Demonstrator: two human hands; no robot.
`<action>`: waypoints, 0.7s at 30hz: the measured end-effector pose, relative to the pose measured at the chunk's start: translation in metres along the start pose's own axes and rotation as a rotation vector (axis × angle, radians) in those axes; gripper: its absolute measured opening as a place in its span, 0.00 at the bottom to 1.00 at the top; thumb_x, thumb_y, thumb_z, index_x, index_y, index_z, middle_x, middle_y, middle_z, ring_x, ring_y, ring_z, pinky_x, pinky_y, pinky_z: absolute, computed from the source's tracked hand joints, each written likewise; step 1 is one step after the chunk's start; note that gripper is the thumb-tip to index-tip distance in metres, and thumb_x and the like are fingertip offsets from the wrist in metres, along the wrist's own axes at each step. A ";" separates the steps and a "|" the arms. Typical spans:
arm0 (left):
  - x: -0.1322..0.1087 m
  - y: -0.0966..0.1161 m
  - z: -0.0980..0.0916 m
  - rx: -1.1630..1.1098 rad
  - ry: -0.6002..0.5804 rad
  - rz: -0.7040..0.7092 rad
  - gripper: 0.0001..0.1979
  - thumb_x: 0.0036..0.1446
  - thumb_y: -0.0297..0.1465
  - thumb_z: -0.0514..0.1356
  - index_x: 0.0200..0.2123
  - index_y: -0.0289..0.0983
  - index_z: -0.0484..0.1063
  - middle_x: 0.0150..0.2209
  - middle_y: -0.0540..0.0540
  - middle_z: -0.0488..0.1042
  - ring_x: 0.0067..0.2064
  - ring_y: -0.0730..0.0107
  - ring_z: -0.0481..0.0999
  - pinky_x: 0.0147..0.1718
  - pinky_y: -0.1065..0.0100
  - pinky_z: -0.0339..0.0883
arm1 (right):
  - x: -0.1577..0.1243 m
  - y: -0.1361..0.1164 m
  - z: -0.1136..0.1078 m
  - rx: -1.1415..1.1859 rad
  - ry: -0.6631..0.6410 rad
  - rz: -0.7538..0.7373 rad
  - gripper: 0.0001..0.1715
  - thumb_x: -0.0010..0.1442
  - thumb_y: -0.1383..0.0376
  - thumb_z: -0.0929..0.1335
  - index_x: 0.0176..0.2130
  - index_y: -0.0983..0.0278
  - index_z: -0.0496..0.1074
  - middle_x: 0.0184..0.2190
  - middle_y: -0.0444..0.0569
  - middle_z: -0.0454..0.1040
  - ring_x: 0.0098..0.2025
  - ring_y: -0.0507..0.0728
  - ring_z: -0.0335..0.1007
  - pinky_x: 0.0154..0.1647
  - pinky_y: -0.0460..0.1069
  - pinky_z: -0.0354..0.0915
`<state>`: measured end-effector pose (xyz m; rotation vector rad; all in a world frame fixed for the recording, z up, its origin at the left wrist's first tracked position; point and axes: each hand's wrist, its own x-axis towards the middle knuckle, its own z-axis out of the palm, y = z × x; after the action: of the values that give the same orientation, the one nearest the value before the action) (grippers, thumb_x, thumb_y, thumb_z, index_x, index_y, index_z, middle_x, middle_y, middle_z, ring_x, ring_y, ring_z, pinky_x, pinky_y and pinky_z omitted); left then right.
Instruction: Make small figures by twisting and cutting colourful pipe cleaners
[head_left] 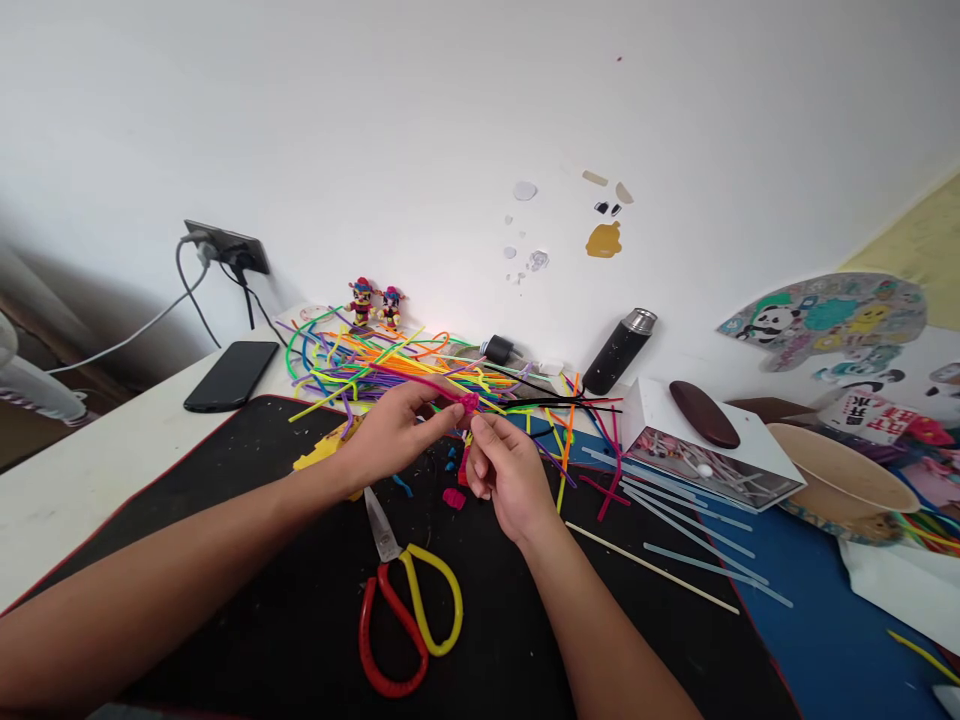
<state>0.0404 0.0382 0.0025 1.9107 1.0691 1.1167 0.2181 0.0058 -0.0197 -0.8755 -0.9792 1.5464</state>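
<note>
My left hand (397, 430) pinches a bright pink pipe cleaner (470, 403) between thumb and fingers. One end of it is wound into a small tight coil, and a straight length runs back to the left over the hand. My right hand (514, 480) is closed, its thumb and forefinger pressed together just under the coil at the pipe cleaner. Beneath the hands, a small pink coiled piece (454, 498) lies on the black mat (300, 580). Scissors (405, 600) with one red and one yellow handle rest nearer to me, blades pointing away.
A heap of coloured pipe cleaners (390, 365) spreads along the wall below two small figurines (361, 300). A phone (231, 376) lies at left. Rightward are a black flask (621, 350), a white box (712, 450), clear glue sticks (697, 520), a thin wooden stick (652, 567) and a bowl (840, 470).
</note>
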 end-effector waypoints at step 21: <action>0.004 -0.001 0.002 -0.337 -0.329 -0.207 0.21 0.58 0.47 0.70 0.44 0.37 0.73 0.34 0.49 0.78 0.33 0.67 0.76 0.34 0.67 0.71 | 0.008 0.000 -0.010 -0.107 0.164 -0.137 0.23 0.55 0.48 0.78 0.35 0.63 0.74 0.14 0.32 0.60 0.12 0.47 0.56 0.12 0.42 0.48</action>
<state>0.0428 0.0426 0.0022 1.6052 0.8151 0.7760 0.2261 0.0148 -0.0242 -0.9733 -0.9893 1.2950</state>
